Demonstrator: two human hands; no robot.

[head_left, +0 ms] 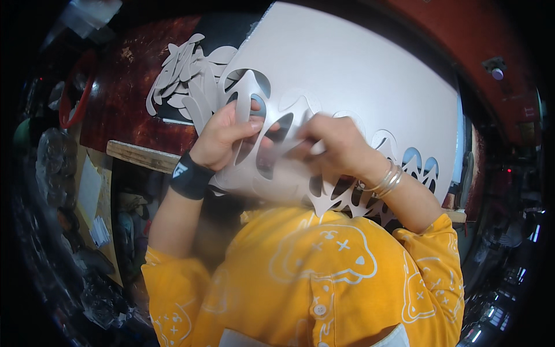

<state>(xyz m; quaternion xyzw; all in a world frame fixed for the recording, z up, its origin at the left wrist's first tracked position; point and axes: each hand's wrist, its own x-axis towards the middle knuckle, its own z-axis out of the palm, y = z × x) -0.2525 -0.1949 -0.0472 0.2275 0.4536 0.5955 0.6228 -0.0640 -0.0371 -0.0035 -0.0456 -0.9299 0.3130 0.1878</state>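
A large light-grey sheet [358,69] with rows of curved, die-cut openings lies across the table and bends down over its near edge. My left hand [226,136], with a black wristband, grips a narrow web of the sheet between thumb and fingers. Some of its fingertips show through the cut-outs. My right hand [341,141], wearing silvery bangles, is curled over the cut rows to the right. Motion blurs its fingers, which pinch a pale piece of the same material. Whether that piece is still joined to the sheet cannot be made out.
A heap of loose curved light-grey pieces [188,78] lies at the far left on the dark red table [130,75]. The table's wooden front edge [141,156] shows at left. A red ring-shaped object [78,89] and clear plastic bags [56,165] are farther left.
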